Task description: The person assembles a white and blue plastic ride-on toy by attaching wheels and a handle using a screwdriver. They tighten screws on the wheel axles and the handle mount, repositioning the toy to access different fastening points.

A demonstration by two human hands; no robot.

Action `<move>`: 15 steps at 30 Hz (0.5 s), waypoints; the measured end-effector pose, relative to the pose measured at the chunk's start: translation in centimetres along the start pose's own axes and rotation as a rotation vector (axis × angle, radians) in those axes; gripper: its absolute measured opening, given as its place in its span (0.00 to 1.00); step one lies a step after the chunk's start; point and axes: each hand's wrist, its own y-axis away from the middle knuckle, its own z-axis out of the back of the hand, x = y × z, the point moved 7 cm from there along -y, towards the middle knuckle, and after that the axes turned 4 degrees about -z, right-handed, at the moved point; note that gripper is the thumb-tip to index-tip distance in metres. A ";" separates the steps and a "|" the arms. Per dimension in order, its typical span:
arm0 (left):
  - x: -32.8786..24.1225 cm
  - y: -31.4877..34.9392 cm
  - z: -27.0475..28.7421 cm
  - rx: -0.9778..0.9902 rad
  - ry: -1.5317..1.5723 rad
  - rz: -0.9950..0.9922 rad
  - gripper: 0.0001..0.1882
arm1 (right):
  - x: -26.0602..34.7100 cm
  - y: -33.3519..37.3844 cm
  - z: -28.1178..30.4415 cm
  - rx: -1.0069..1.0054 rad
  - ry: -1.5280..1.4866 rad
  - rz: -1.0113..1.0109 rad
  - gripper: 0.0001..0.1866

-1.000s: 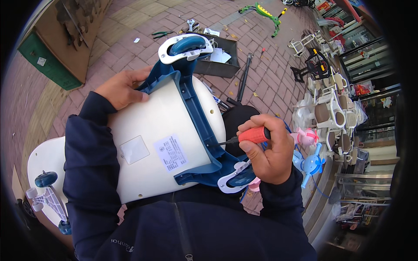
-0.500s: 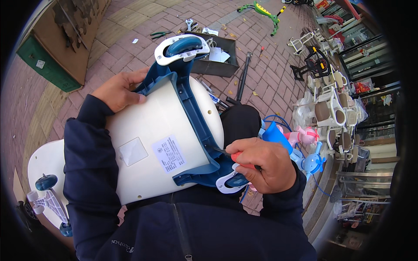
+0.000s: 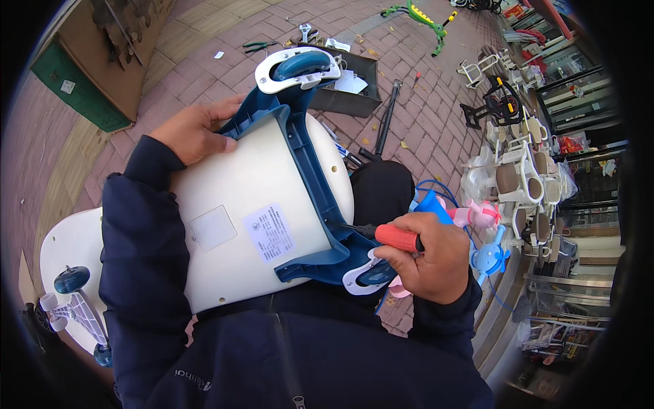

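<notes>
A child's ride-on car [image 3: 255, 187] lies tilted across my lap, its white underside up. A dark blue axle bracket [image 3: 315, 177] runs across it, with a white-rimmed blue wheel [image 3: 302, 66] at the far end and another wheel [image 3: 376, 273] at the near end. My left hand [image 3: 197, 129] grips the car at the bracket's far left edge, thumb on the white shell. In my right hand [image 3: 436, 255] is a screwdriver [image 3: 398, 237] with a red and black handle, held between thumb and fingers. Its shaft points left into the bracket near the near wheel; the tip's exact contact is hard to see.
An open tool box [image 3: 347, 102] stands on the brick paving ahead, with pliers [image 3: 260, 46] and an adjustable wrench [image 3: 305, 31] beside it. A black-handled tool [image 3: 388, 119] lies to its right. Pink and blue toys [image 3: 487, 259] and stacked small chairs [image 3: 521, 174] stand at right, a cardboard box [image 3: 88, 75] far left.
My right hand has shifted its hold on the screwdriver, fingers now farther back, so more of the red handle shows. The left hand keeps its grip. The whole view has shifted slightly.
</notes>
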 end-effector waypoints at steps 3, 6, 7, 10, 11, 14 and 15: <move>0.8 -0.4 0.2 -0.020 0.011 -0.032 0.28 | -0.1 0.1 -0.2 -0.080 0.091 -0.041 0.27; 1.3 -0.8 0.4 -0.010 -0.072 -0.061 0.28 | -0.9 -0.1 -0.5 -0.175 0.086 -0.109 0.29; 1.3 -0.9 0.5 -0.010 -0.077 -0.067 0.28 | -1.1 -0.2 -0.5 -0.185 0.088 -0.115 0.29; 1.4 -0.8 0.5 -0.038 -0.130 -0.052 0.27 | -1.7 -0.3 -0.9 -0.145 0.004 -0.152 0.26; 1.4 -0.7 0.6 -0.053 -0.159 -0.044 0.27 | -1.5 -0.1 -0.6 -0.165 -0.041 -0.130 0.24; 1.2 -0.9 0.6 -0.039 -0.161 -0.060 0.26 | -1.9 0.6 0.8 -0.287 -0.257 -0.197 0.19; 1.1 -0.9 0.6 -0.045 -0.163 -0.067 0.26 | -1.9 0.8 1.1 -0.336 -0.363 -0.190 0.20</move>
